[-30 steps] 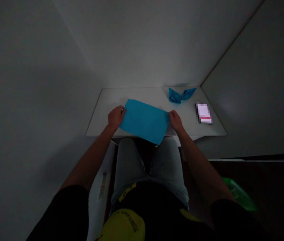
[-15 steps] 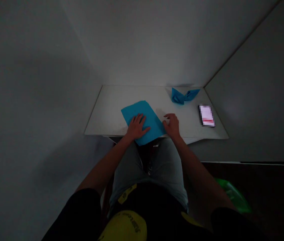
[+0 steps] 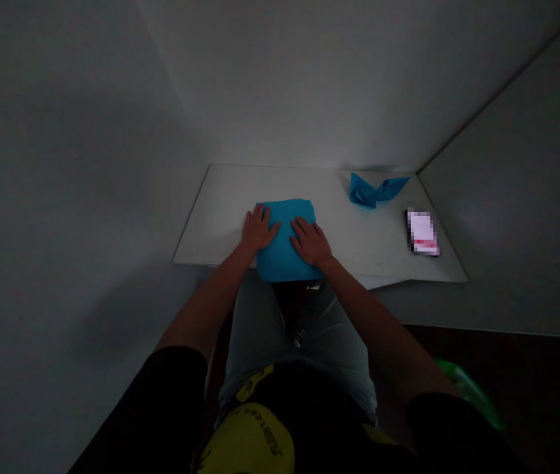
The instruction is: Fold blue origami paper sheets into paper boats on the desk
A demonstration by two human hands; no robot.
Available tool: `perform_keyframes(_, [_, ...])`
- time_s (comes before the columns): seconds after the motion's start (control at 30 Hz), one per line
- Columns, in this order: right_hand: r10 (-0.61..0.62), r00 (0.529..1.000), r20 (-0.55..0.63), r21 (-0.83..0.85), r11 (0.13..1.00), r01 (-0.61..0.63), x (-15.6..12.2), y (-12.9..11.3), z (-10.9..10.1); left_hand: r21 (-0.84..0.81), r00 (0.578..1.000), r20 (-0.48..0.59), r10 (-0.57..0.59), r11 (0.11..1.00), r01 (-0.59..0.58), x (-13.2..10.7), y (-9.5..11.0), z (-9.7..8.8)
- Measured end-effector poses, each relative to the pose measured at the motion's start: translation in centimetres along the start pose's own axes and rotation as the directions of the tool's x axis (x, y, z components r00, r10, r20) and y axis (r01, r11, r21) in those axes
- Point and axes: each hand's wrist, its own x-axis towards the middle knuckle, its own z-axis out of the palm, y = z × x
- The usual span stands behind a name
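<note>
A folded blue paper sheet [image 3: 286,220] lies near the front edge of a small white table [image 3: 359,243]. My left hand [image 3: 258,228] rests flat on the sheet's left edge, fingers stretched out. My right hand [image 3: 311,240] lies flat on the sheet's right half, fingers spread. Both hands press on the paper and hold nothing.
A folded blue paper figure [image 3: 375,189] stands at the table's back right. A phone [image 3: 423,233] with a lit screen lies at the right edge. Walls close in on three sides. A green object [image 3: 472,395] sits on the floor at the right.
The blue sheet was folded from a wide rectangle into a smaller square shape. My left hand shifted to its left edge and my right hand moved onto the sheet.
</note>
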Motion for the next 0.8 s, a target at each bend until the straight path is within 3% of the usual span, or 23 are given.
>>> perform_keyframes(0.17, [0.051, 0.999, -0.014, -0.044, 0.998, -0.051, 1.2, -0.4, 0.4, 0.010, 0.997, -0.049, -0.060, 0.998, 0.061, 1.3, 1.8, -0.2])
perform_keyframes(0.33, [0.135, 0.991, 0.013, -0.163, 0.978, -0.131, 3.1, -0.3, 0.8, 0.060, 0.999, 0.051, -0.017, 0.998, 0.014, -1.0, 4.2, 1.4])
perform_keyframes(0.57, [0.147, 0.989, 0.022, -0.224, 0.965, -0.139, 3.6, -0.8, 0.5, 0.143, 0.999, -0.012, 0.051, 0.989, -0.048, -2.5, 2.1, 1.5])
perform_keyframes(0.8, [0.033, 0.996, 0.084, -0.262, 0.965, -0.010, 1.9, -0.7, -0.3, 0.158, 0.996, -0.004, 0.090, 0.983, -0.088, -2.4, -0.1, 0.9])
